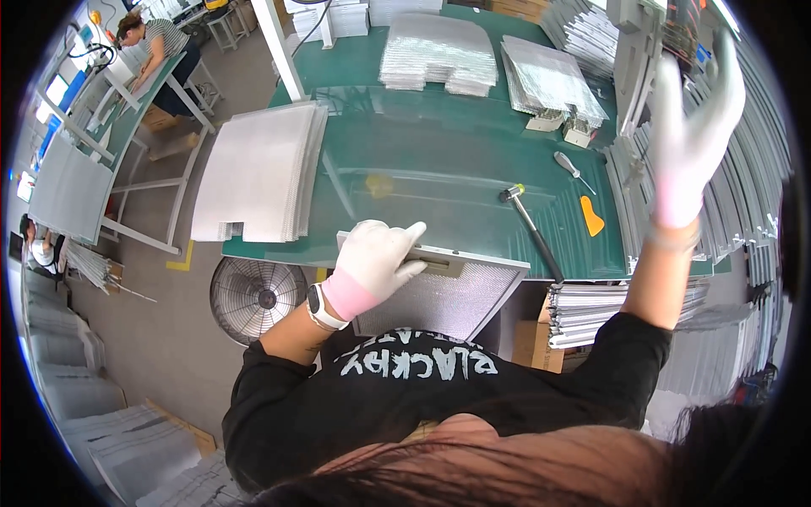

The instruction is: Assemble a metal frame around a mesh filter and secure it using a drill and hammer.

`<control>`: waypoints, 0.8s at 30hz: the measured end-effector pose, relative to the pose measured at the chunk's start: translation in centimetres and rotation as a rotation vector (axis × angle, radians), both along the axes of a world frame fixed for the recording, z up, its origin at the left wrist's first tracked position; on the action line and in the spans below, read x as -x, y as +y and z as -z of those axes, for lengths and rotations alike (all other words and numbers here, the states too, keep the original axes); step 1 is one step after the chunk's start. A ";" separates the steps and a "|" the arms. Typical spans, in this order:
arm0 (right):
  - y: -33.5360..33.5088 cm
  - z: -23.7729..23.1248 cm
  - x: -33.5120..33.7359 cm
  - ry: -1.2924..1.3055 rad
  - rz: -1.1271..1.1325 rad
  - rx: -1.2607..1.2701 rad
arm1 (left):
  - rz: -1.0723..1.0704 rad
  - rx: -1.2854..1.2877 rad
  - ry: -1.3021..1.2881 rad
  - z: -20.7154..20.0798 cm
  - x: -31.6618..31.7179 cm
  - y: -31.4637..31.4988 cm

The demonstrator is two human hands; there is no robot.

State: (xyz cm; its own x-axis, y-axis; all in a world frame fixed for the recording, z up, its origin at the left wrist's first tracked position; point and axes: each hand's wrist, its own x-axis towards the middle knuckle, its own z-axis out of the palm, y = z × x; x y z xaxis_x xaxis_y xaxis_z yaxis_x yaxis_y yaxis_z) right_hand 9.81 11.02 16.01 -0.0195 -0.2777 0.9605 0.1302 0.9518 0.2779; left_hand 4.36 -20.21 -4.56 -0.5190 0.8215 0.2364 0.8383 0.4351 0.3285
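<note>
My left hand [372, 264], in a white glove with a pink cuff, grips the top edge of a metal-framed mesh panel [452, 302]. The panel tilts against the bench's near edge, in front of my body. A small latch-like slot [443, 266] shows in its frame beside my thumb. My right hand [697, 127], gloved the same way, is raised at the far right with thumb and fingers spread, slightly blurred. Nothing shows in it. Just beyond its fingertips hangs a dark and orange device [683, 29], partly hidden by a grey upright.
On the green bench [405, 169] lie a hammer [534, 232], a screwdriver [574, 171] and an orange scraper-like piece [591, 217]. Mesh sheet stacks stand at left [258, 173] and back [439, 51]. A floor fan [258, 296] stands below; another person [160, 55] works at far left.
</note>
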 end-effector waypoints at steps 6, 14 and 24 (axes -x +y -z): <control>-9.9 14.3 -4.4 -1.354 -0.396 0.193 | 0.185 0.066 0.027 -0.1 0.1 0.7; -5.5 18.7 -4.3 -1.540 -0.417 0.488 | -0.217 -0.454 0.206 8.0 -3.0 -4.2; 2.8 19.9 -3.4 -1.228 -0.607 0.995 | -0.414 -1.007 -1.125 17.0 -2.6 -9.8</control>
State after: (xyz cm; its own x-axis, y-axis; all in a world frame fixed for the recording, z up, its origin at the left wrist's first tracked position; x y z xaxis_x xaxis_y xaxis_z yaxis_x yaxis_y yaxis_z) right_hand 13.22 13.84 -3.85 -0.9575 0.1340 0.2553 -0.1146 0.6356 -0.7635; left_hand 6.96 -30.05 -21.54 -0.9410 0.3311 -0.0702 -0.1464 -0.2113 0.9664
